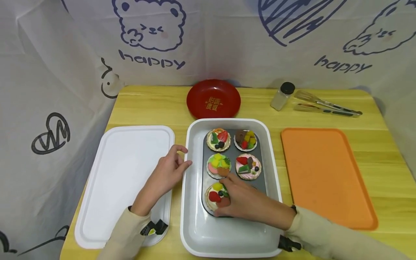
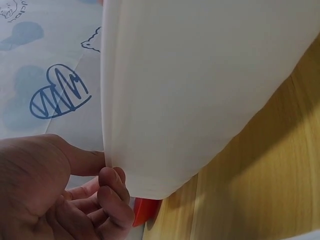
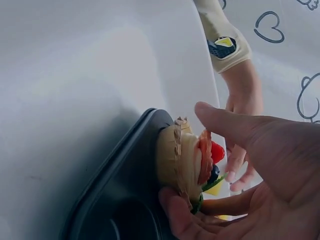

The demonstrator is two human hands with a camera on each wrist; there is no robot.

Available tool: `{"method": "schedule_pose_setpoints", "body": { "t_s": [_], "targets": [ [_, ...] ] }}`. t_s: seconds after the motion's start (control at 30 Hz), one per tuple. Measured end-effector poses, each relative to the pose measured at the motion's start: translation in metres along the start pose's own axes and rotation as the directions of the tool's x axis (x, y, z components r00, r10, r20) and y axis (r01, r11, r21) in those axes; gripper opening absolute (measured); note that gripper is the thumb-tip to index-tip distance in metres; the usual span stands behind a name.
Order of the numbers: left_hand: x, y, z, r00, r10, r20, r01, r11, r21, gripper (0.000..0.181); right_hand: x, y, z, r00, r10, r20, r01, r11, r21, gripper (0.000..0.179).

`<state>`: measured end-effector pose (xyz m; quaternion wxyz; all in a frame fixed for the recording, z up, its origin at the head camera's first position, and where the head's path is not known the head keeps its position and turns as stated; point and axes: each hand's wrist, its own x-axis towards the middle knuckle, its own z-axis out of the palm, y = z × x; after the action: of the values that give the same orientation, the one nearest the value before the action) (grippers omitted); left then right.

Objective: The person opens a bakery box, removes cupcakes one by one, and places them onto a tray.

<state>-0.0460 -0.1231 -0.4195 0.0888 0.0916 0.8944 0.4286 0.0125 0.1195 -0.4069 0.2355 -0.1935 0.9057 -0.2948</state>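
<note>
A dark muffin pan (image 1: 234,142) lies inside a white rectangular basin (image 1: 208,238) and bears several fruit tarts. At its near left cup, my right hand (image 1: 248,200) has its thumb and fingers round a fruit tart (image 1: 214,196) topped with red, yellow and dark fruit. In the right wrist view this tart (image 3: 170,155) shows its crust side above the pan; a bare cup (image 3: 132,220) lies beside it. My left hand (image 1: 165,173) pinches the basin's left rim, thumb at the edge and fingers curled against the outer wall (image 2: 200,90).
A white tray (image 1: 130,155) lies left of the basin, an orange tray (image 1: 325,173) right of it. Behind stand a red plate (image 1: 212,95) and a jar with black lid (image 1: 282,95). Metal tongs (image 1: 328,106) lie back right. A printed cloth (image 1: 221,43) hangs behind the table.
</note>
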Motion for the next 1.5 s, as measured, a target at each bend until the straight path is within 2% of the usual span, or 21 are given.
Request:
{"method": "schedule_pose_setpoints", "body": {
  "t_s": [0.1, 0.27, 0.4, 0.7, 0.9, 1.17, 1.37, 1.5],
  "targets": [
    [0.0, 0.0, 0.0, 1.0, 0.003, -0.005, -0.003, 1.0, -0.003, 0.031, 0.001, -0.001, 0.002, 1.0, -0.001, -0.019, 0.0, 1.0, -0.022, 0.086],
    [0.0, -0.002, 0.001, 1.0, 0.011, -0.012, -0.011, 1.0, -0.002, 0.031, 0.003, -0.003, 0.003, 1.0, 0.02, 0.005, -0.02, 0.999, -0.037, 0.094],
    [0.001, -0.002, 0.001, 1.0, 0.014, -0.014, -0.014, 1.0, -0.005, 0.031, 0.004, -0.002, 0.005, 1.0, 0.0, 0.008, 0.001, 0.998, -0.071, 0.091],
    [0.002, -0.002, 0.001, 1.0, 0.008, -0.002, -0.008, 1.0, -0.007, 0.032, 0.004, 0.002, 0.008, 0.992, -0.113, -0.059, 0.103, 0.984, -0.147, 0.05],
    [0.001, -0.001, 0.0, 1.0, -0.005, 0.006, 0.005, 1.0, -0.008, 0.035, 0.005, 0.003, 0.009, 0.99, -0.127, -0.059, 0.116, 0.981, -0.156, 0.041],
    [0.002, 0.0, 0.0, 1.0, -0.021, 0.017, 0.021, 1.0, 0.001, 0.047, 0.006, 0.002, 0.007, 0.994, -0.099, -0.037, 0.093, 0.987, -0.131, 0.047],
    [0.002, 0.001, 0.0, 0.999, -0.027, 0.024, 0.027, 1.0, 0.005, 0.048, 0.004, -0.001, 0.002, 0.998, -0.041, -0.05, 0.038, 0.998, -0.042, 0.077],
    [0.002, 0.001, -0.001, 0.999, -0.029, 0.027, 0.028, 1.0, 0.012, 0.048, 0.001, -0.004, -0.003, 0.997, -0.028, -0.071, 0.025, 0.998, -0.051, 0.087]
  ]
}}
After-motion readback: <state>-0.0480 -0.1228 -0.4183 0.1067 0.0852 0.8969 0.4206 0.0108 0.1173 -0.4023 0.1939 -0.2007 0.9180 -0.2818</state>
